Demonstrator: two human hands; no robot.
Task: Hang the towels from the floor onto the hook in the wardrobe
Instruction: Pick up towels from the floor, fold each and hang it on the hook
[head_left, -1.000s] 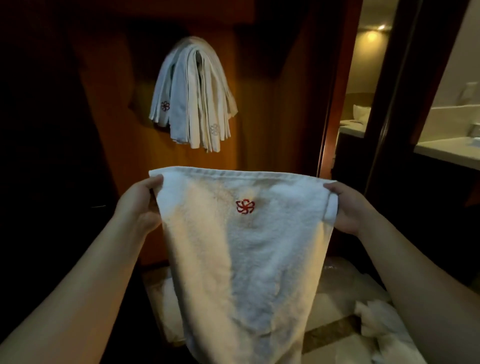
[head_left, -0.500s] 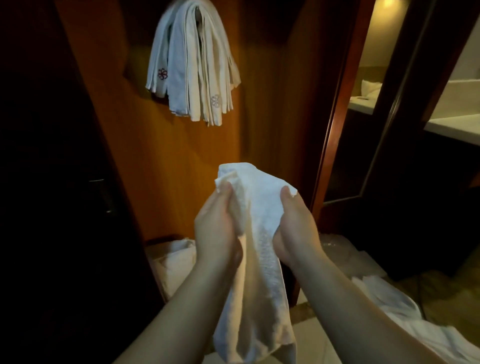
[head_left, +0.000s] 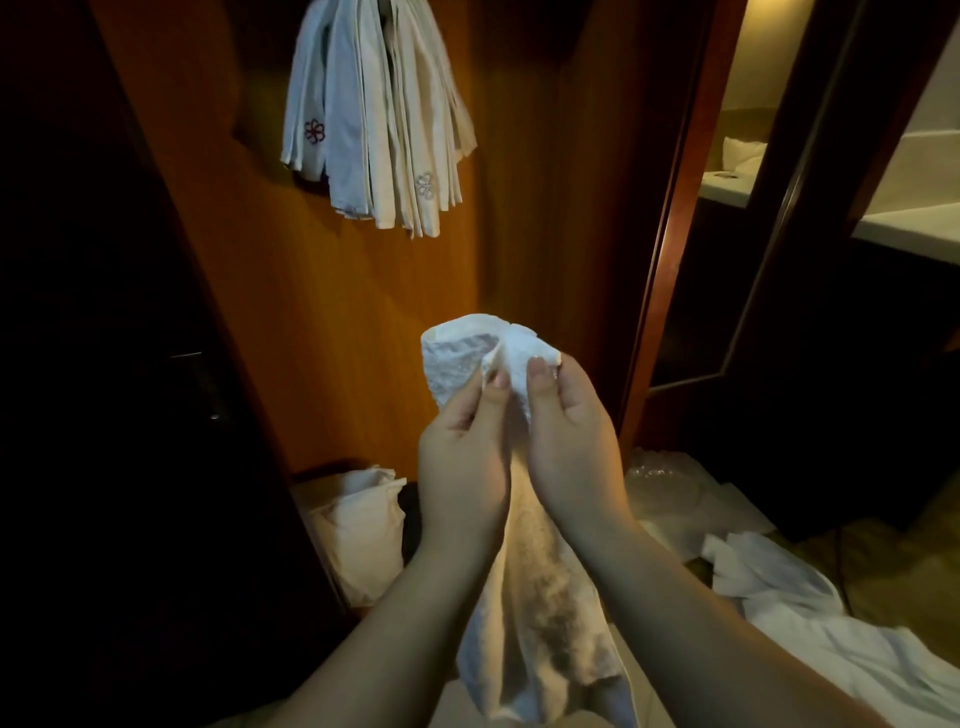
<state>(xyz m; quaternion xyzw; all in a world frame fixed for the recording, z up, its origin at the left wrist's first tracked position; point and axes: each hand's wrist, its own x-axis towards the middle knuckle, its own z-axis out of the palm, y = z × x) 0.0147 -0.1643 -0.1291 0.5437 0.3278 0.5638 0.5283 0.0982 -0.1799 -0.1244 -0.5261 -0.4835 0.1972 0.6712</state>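
Towels (head_left: 379, 119) are hanging in a bunch at the upper left of the frame, against the wooden back panel of the wardrobe (head_left: 332, 322); the hook itself is being hidden by the cloth and cut off at the top edge. You are standing in a dim room, with a reddish door frame (head_left: 670, 223) running up right of center and a pale counter (head_left: 904, 228) showing at the far right. At center frame you are holding one white towel (head_left: 524, 582) bunched lengthwise: your left hand (head_left: 462, 467) is pinching its gathered top with thumb and fingers, and your right hand (head_left: 571, 447) is pinching the same top just beside it, thumbs nearly touching. The rest of the towel is trailing down between your forearms to the bottom edge. On the floor (head_left: 883, 551) more white cloth (head_left: 831, 623) is lying crumpled at lower right. Lower left of center, a basket-like container (head_left: 358, 525) lined with pale fabric is sitting at the wardrobe's base; its contents are too dark to make out.
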